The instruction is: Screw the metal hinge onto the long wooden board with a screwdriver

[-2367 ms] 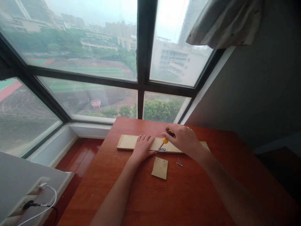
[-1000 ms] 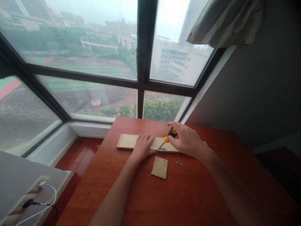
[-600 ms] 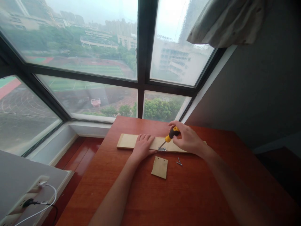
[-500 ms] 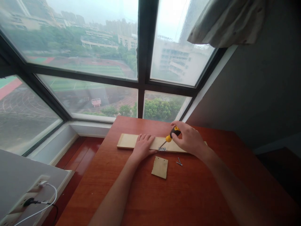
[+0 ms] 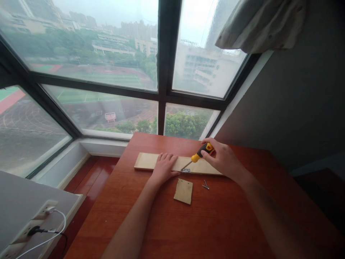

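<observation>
A long pale wooden board point(image 5: 147, 160) lies across the table. My left hand point(image 5: 164, 167) rests flat on it, fingers stretched over its top, thumb by the near edge. In my right hand point(image 5: 219, 154) is a yellow and black screwdriver point(image 5: 201, 153), tilted, gripped by its handle. Its tip meets the left end of a small metal hinge point(image 5: 185, 171) at the board's near edge; whether it sits in a screw is too small to tell. A small square wooden piece point(image 5: 183, 191) with two holes lies just in front of the board.
Two screws point(image 5: 205, 185) lie on the red-brown table point(image 5: 205, 223), right of the square piece. Windows point(image 5: 107, 86) rise behind the table. At the lower left, plugs point(image 5: 35, 231) with cables sit in wall sockets. A curtain point(image 5: 261, 28) hangs at upper right.
My right hand has shifted slightly to the right, and the screwdriver now leans lower, its tip a little further left on the hinge. My left hand stays in place.
</observation>
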`<action>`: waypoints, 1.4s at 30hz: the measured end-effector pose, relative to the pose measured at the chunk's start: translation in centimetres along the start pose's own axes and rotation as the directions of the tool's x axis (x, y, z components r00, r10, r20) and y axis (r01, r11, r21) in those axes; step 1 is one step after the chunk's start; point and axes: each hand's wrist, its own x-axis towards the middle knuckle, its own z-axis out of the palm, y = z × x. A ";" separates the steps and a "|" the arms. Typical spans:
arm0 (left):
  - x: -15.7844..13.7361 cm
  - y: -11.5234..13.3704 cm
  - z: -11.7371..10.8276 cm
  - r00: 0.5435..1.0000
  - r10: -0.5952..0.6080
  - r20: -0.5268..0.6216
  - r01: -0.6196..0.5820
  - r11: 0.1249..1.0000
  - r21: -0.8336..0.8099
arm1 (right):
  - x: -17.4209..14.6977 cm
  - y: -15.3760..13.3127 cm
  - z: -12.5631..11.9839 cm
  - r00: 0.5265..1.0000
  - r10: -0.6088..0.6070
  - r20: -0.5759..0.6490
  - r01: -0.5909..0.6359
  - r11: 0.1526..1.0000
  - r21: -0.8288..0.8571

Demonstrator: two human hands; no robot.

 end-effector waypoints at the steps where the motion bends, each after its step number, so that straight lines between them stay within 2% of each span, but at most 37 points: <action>1: 0.0 0.0 0.0 1.000 -0.001 0.002 0.001 1.000 -0.001 | 0.0 0.2 0.0 1.000 0.010 -0.016 -0.010 1.000 -0.023; 6: 0.0 0.0 0.1 1.000 -0.004 0.006 0.004 1.000 -0.001 | -0.4 1.7 0.4 0.997 0.036 -0.068 -0.043 0.995 -0.095; 15: 0.0 -0.2 0.3 1.000 0.005 -0.004 -0.005 1.000 -0.003 | -1.2 3.8 1.1 0.987 0.047 -0.156 -0.066 0.990 -0.123; 29: 0.0 -0.1 0.3 1.000 -0.008 0.002 0.009 1.000 -0.011 | -1.3 5.7 1.5 0.970 0.172 -0.172 -0.180 0.983 -0.033; 42: -0.1 -0.1 0.0 1.000 -0.011 0.019 0.012 0.999 -0.033 | -1.5 6.2 1.1 0.967 0.169 -0.193 -0.179 0.983 -0.033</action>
